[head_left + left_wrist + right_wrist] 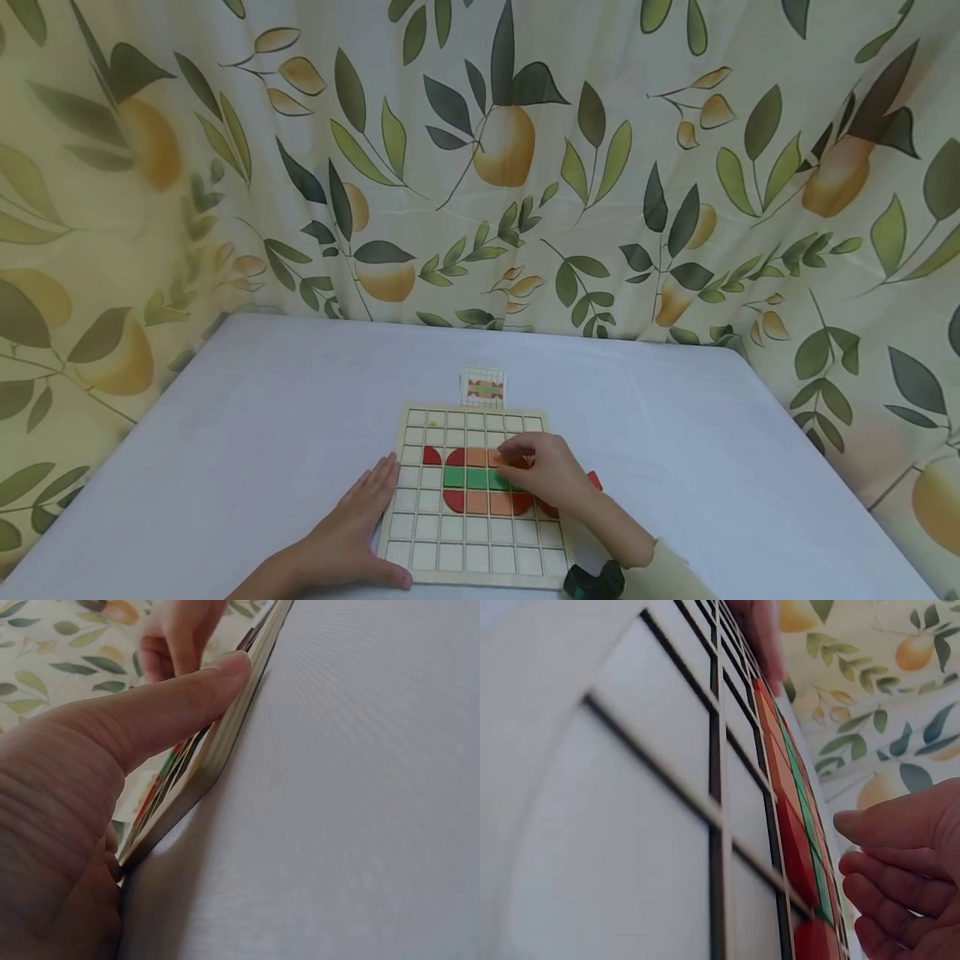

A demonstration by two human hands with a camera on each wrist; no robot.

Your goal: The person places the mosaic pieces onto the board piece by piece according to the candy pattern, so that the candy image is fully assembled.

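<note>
A square wooden grid board (438,554) lies on the table with coloured tiles set in its middle rows. My left hand (341,525) rests at its left side, fingers extended along the edge and the thumb (180,705) against the near edge. Over the right part of the tile pattern hovers my right hand (551,475), fingers loosely bent, thumb apart from them; nothing shows between them in the right wrist view. Green tiles (476,477) form the middle row, with orange tiles (476,502) and red rounded tiles (453,501) around. A lone red tile (431,455) sits further left.
A small pattern card (483,388) lies just beyond the board's far edge. Something red (595,480) shows on the cloth behind my right wrist. A black wrist device (594,581) is near the board's near right corner. A fruit-print curtain (480,167) surrounds the white table (300,400).
</note>
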